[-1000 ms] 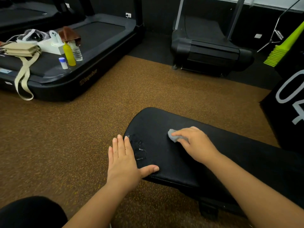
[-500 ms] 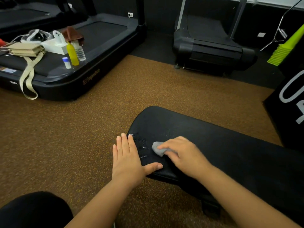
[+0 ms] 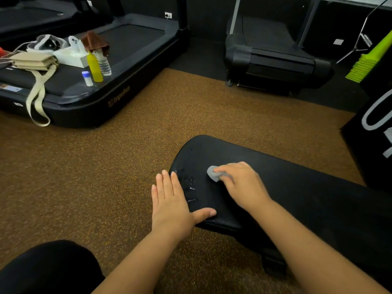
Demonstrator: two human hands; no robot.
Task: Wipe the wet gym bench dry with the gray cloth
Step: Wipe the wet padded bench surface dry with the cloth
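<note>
A: Covering most of the lower right of the view, the bench (image 3: 297, 198) runs off to the right, its rounded end pointing at the brown floor (image 3: 106, 177). A treadmill (image 3: 84, 102) carrying loose items sits well apart, far left.

B: Hands?

A: Left hand (image 3: 171, 205) lies flat and open at the bench's left edge, fingers together, thumb out on the pad, holding nothing. Right hand (image 3: 241, 185) presses the cloth (image 3: 214, 174) onto the pad, fingers curled over it; only a small gray corner shows past the fingertips.

B: Wet area?

A: Droplets (image 3: 189, 187) glint in a strip between the two hands, just beside the left fingers. Cloth is near that strip, not on it.

B: Risks?

A: Judgement only. Cloth is bunched small, so a pass may smear water instead of lifting it, or push it over the near edge toward the left hand. Strokes that stop short leave the strip by the fingers wet. Black pad hides thin film; dryness is hard to confirm from glare alone.
</note>
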